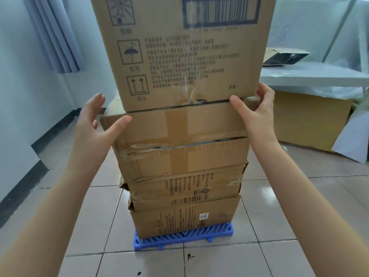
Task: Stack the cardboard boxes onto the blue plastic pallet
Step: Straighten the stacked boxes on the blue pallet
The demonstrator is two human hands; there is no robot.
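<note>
A tall stack of cardboard boxes stands on the blue plastic pallet (185, 237) on the tiled floor. The top box (185, 52), printed with handling symbols and a barcode, rests on a taped plain box (179, 136). Below are a crumpled labelled box (183, 188) and the bottom box (185, 218). My left hand (95, 126) hovers spread beside the stack's left side, its thumb near the second box's top corner. My right hand (257, 108) rests on the right edge where the top two boxes meet, thumb on the front seam.
A large flat cardboard box (311, 118) lies on the floor at right under a white table (311, 76) with plastic sheeting and a dark bag. A white wall and grey curtain (58, 35) stand at left. Tiled floor surrounds the pallet.
</note>
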